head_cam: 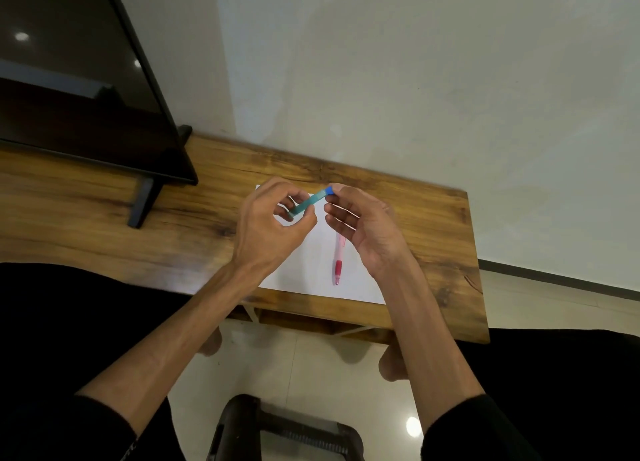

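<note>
Wooden table [415, 218] bears white paper [311, 270] and a red pen [338, 266]; above, left hand [266, 225] grips the teal pen [308, 202], right hand [367, 225] pinches its blue cap [329, 191], apparently not yet off

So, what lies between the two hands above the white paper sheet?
A slim teal plastic pen spans the gap, left hand holding its barrel, right hand pinching its blue end; head view.
</note>
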